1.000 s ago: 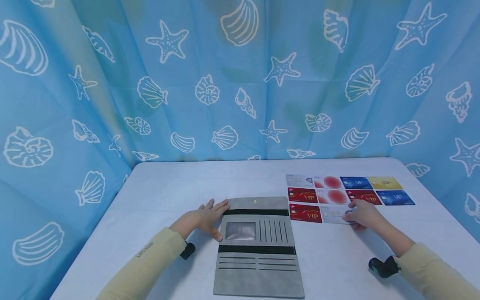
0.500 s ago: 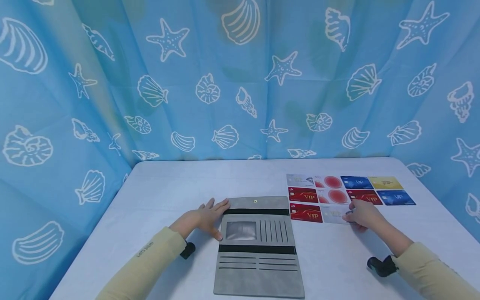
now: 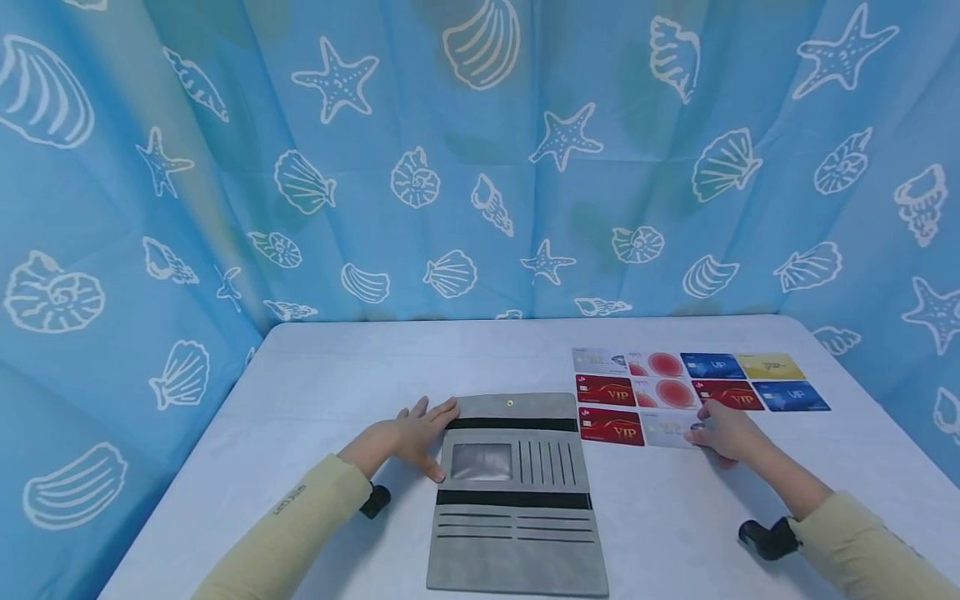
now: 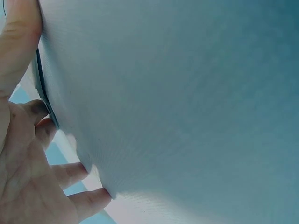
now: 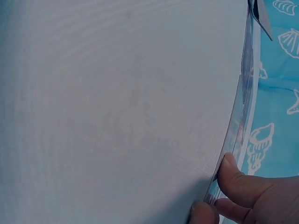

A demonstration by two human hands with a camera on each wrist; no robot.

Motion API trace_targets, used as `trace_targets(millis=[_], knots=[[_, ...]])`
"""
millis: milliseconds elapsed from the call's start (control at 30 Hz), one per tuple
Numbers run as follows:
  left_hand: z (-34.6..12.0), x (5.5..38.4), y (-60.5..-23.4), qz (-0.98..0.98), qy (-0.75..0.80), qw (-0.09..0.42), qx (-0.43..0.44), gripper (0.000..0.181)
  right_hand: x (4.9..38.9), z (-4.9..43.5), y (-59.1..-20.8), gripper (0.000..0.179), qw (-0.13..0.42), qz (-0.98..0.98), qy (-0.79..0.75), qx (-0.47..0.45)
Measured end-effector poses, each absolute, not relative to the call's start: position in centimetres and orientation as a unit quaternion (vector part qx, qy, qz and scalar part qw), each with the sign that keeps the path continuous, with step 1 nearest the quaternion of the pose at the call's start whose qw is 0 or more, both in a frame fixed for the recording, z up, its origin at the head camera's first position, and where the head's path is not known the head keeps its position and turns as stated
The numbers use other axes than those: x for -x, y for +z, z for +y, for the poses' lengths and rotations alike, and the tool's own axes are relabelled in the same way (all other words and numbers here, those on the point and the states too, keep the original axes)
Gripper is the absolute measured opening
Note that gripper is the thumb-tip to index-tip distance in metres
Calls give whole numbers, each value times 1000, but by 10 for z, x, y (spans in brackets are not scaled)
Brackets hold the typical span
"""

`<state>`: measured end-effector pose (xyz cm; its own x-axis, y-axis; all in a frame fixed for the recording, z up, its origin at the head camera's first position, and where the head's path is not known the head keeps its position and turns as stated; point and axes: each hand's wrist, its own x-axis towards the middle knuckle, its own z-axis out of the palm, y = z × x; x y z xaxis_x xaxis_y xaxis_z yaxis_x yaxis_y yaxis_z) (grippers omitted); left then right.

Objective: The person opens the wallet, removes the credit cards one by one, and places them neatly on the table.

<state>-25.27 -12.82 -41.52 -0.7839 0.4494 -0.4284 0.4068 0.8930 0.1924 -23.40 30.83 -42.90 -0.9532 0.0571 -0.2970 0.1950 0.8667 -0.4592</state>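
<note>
A grey long wallet (image 3: 517, 567) lies unfolded on the white table, showing card slots, a clear window and two black bands. My left hand (image 3: 408, 435) rests at its upper left edge, fingers spread and thumb lower down the same edge. In the left wrist view the fingertips (image 4: 96, 200) touch the tabletop. To the right, my right hand (image 3: 731, 432) pinches the right end of a silver card (image 3: 663, 427) in the front row. The right wrist view has the thumb (image 5: 231, 170) on the card's edge, other fingers curled close by.
Several more cards lie in tight rows beyond the right hand: a red VIP card (image 3: 611, 425), a blue card (image 3: 791, 396), a gold card (image 3: 770, 366) and others. A blue curtain (image 3: 480, 167) with shell prints hangs behind the table (image 3: 360, 358).
Almost nothing differs. The right hand keeps its place at the silver card with only a slight wrist shift, and the left hand stays at the wallet's edge.
</note>
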Motion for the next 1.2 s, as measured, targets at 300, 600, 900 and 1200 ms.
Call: trace_targets(millis=[300, 600, 900, 1200], knots=[[-130, 251, -416, 940, 54, 247, -227, 104, 231, 307, -429, 56, 145, 954, -255, -62], [-130, 252, -420, 942, 53, 241, -227, 103, 232, 310, -430, 57, 154, 953, -253, -63], [-130, 251, -416, 943, 62, 237, -226, 102, 232, 307, -431, 56, 150, 952, -261, -62], [-131, 252, -415, 940, 65, 244, -229, 102, 235, 310, -429, 59, 149, 954, -252, -70]])
